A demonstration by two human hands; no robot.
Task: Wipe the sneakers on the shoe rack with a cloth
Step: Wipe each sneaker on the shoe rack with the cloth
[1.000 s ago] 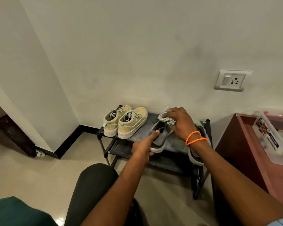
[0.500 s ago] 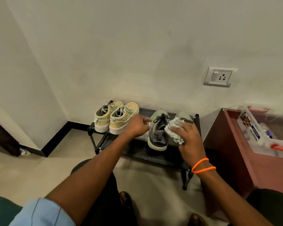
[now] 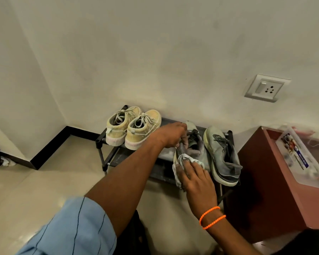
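Observation:
A black shoe rack (image 3: pixel 100 140) stands against the wall. A pair of yellow sneakers (image 3: pixel 133 126) sits on its left side. Two grey sneakers are on the right: my left hand (image 3: pixel 171 135) grips the left grey sneaker (image 3: pixel 194 144) at its opening, and the right grey sneaker (image 3: pixel 223 157) lies free beside it. My right hand (image 3: pixel 195 178), with orange bead bands on the wrist, holds a white cloth (image 3: pixel 180 168) against the heel of the gripped sneaker.
A dark red cabinet (image 3: pixel 265 172) stands right of the rack with a clear plastic box (image 3: pixel 302 159) on top. A wall socket (image 3: pixel 266 88) sits above. The room corner and black skirting (image 3: pixel 50 150) lie to the left; pale floor tiles spread in front.
My left hand moved from beside the yellow sneakers onto the left grey sneaker and took hold of it. My right hand with the cloth dropped down to that sneaker's heel.

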